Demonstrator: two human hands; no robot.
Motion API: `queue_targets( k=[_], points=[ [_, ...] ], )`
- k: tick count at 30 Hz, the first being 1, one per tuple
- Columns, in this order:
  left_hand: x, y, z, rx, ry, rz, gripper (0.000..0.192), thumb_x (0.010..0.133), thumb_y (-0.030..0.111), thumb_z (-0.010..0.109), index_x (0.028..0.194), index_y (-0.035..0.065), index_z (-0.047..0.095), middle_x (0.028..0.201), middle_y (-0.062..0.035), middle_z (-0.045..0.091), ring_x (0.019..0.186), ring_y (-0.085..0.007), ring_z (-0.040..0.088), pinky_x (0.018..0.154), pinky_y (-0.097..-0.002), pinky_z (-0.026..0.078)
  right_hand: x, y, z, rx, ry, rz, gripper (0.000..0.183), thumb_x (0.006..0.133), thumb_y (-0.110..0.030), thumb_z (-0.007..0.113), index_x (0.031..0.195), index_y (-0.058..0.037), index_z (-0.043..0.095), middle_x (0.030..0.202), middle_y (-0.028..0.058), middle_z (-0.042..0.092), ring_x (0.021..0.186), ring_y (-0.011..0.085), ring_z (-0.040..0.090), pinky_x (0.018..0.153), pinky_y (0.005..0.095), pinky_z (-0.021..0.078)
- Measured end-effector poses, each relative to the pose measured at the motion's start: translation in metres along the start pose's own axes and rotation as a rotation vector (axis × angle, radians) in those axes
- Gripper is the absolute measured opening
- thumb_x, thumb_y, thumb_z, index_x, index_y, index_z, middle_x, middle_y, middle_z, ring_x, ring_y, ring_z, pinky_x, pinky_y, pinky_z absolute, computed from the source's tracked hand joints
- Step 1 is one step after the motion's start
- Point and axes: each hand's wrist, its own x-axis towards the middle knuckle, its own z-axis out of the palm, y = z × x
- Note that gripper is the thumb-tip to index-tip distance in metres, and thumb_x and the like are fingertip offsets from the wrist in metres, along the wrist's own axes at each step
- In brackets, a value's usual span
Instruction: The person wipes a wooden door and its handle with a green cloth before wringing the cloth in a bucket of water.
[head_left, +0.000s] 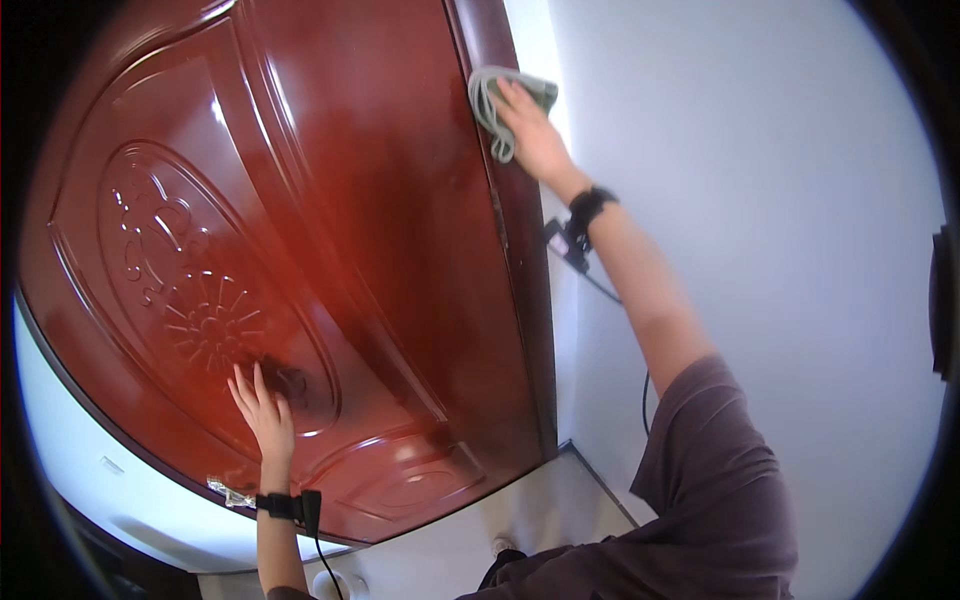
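A glossy red-brown wooden door (405, 247) with carved panels fills the left and middle of the view. My right hand (531, 139) is stretched out at the top, holding a folded green-grey cloth (491, 109) flat against the dark door frame (517, 202). Loops of the cloth's pale edge hang below my fingers. Lower down, my left hand (264, 424) has its fingers spread over the oval carved panel, beside a flower relief (212, 322). Whether its fingertips touch the wood I cannot tell. It holds nothing.
A shiny metal door handle (229, 491) is by my left wrist. Pale wall (750, 225) borders the frame on the right. Both wrists wear black straps with cables. Below are the light floor (442, 555), my shoe (504, 545) and a white round object (349, 585).
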Motion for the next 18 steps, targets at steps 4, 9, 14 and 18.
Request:
queue_targets(
  k=[4,9,14,18],
  points=[
    [0.050,0.022,0.005,0.007,0.072,0.136,0.056,0.079,0.007,0.044,0.133,0.0084,0.031,0.142,-0.0166,0.017,0.130,-0.0386,0.013,0.104,-0.0463,0.018,-0.007,0.004,0.002,0.030,0.004,0.002,0.060,0.071,0.008,0.047,0.127,-0.0106,0.041,0.137,0.0116,0.033,0.125,0.0316,0.032,0.102,0.0366,0.0308],
    [0.087,0.026,0.038,0.082,0.245,0.215,0.057,0.081,0.016,0.044,0.134,0.0028,0.027,0.142,-0.0190,0.016,0.131,-0.0369,0.015,0.104,-0.0494,0.014,-0.060,-0.026,0.017,0.099,0.022,0.108,0.064,0.066,0.013,0.043,0.128,-0.0043,0.038,0.136,0.0149,0.031,0.126,0.0340,0.028,0.103,0.0391,0.0275],
    [0.090,0.016,0.066,0.220,0.424,0.263,0.058,0.080,0.020,0.042,0.133,0.0012,0.029,0.141,-0.0201,0.020,0.131,-0.0358,0.019,0.104,-0.0487,0.014,-0.167,-0.054,0.043,0.118,-0.096,0.249,0.059,0.071,0.010,0.042,0.128,-0.0019,0.037,0.136,0.0174,0.030,0.126,0.0376,0.026,0.104,0.0436,0.0243],
    [0.092,0.021,0.064,0.248,0.489,0.265,0.055,0.084,0.023,0.036,0.134,0.0021,0.028,0.141,-0.0183,0.023,0.130,-0.0342,0.021,0.105,-0.0469,0.014,-0.253,-0.082,0.063,0.122,-0.160,0.355,0.058,0.072,0.006,0.044,0.128,-0.0015,0.036,0.135,0.0182,0.030,0.123,0.0394,0.029,0.102,0.0455,0.0261]
  ],
)
